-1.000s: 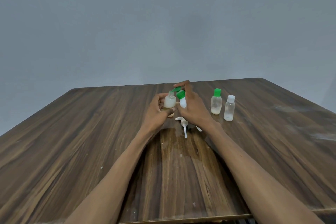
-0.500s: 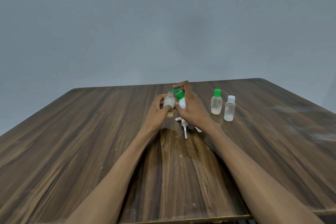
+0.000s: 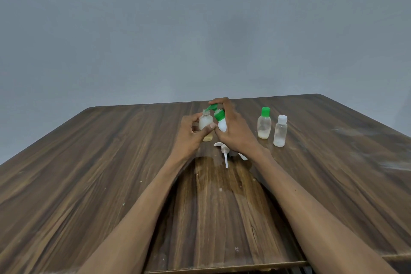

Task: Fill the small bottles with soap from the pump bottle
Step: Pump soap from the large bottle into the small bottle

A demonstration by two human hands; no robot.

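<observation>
Staying pressed, right hand (image 3: pixel 235 133) on pump bottle (image 3: pixel 221 123).

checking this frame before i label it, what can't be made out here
- Head view: most of the white bottle is covered by the right hand.
- Whether soap is flowing into the open small bottle in the left hand: too small to tell.
- White pump part on the table: partly behind the right wrist.
</observation>
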